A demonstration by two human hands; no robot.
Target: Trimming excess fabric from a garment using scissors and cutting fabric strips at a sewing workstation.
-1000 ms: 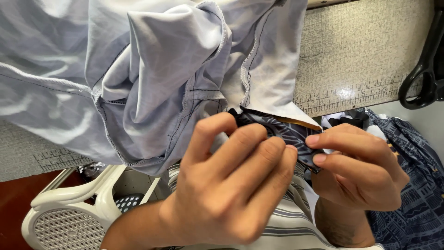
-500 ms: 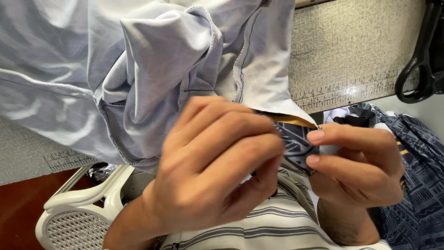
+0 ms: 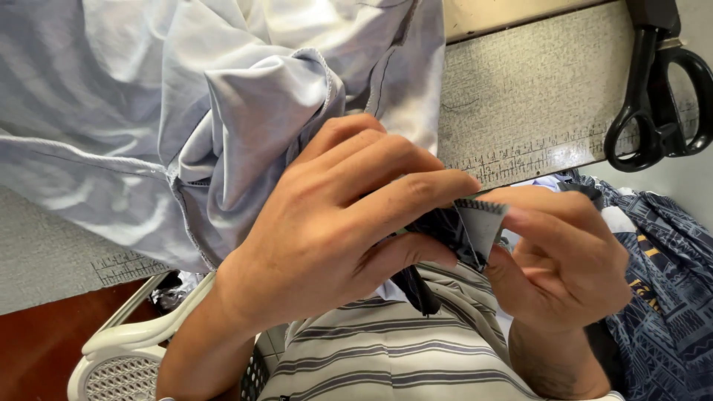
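Centre frame: my left hand (image 3: 334, 238) and right hand (image 3: 564, 260) both pinch closed on a small dark fabric piece (image 3: 471, 226) (serged edge showing); pale blue garment (image 3: 186, 119) upper left, black scissors (image 3: 657, 89) upper right.

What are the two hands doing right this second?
Left hand: closed, pinching the small dark fabric piece.
Right hand: closed, pinching the same fabric piece from the other side.
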